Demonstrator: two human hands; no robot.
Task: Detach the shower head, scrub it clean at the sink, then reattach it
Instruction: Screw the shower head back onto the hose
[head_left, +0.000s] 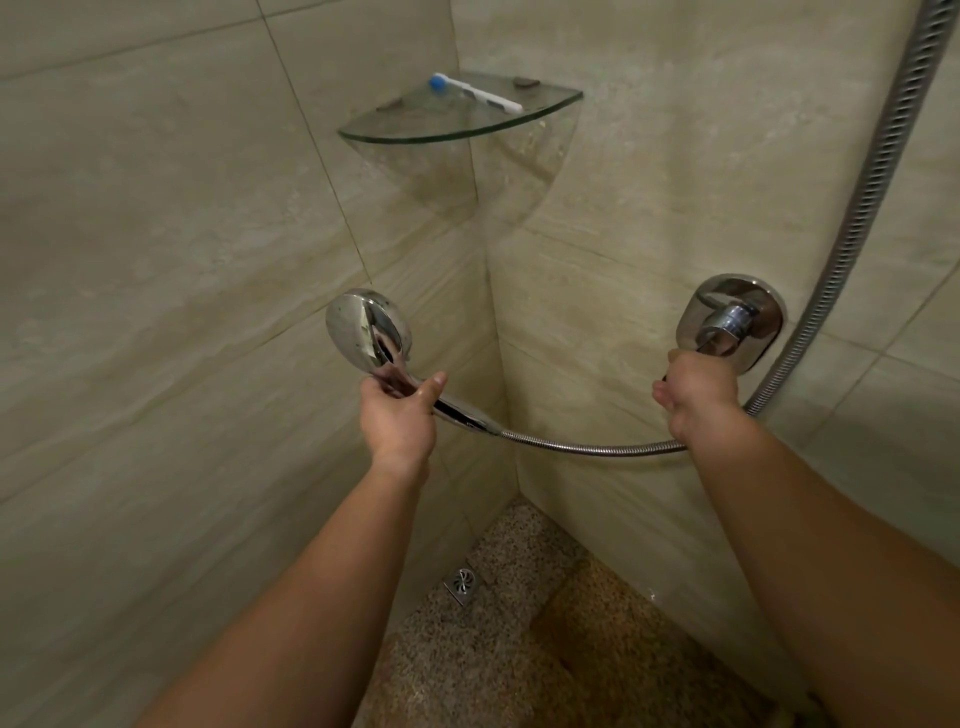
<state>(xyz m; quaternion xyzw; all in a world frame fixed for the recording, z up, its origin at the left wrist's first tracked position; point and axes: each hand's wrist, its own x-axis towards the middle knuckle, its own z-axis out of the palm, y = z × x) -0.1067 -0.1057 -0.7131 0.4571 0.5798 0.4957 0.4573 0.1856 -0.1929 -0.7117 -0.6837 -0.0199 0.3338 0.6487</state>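
A chrome shower head (368, 326) is held out in the shower corner, its round back towards me. My left hand (400, 415) grips its handle just below the head. A ribbed metal hose (587, 447) runs from the handle's end to the right, passes behind my right wrist and climbs the right wall. My right hand (693, 387) grips the lever of the chrome mixer valve (732, 319) on the right wall.
A glass corner shelf (457, 117) above carries a white brush with a blue tip (475, 93). Beige tiled walls meet in the corner. A square floor drain (463, 584) sits in the speckled floor below.
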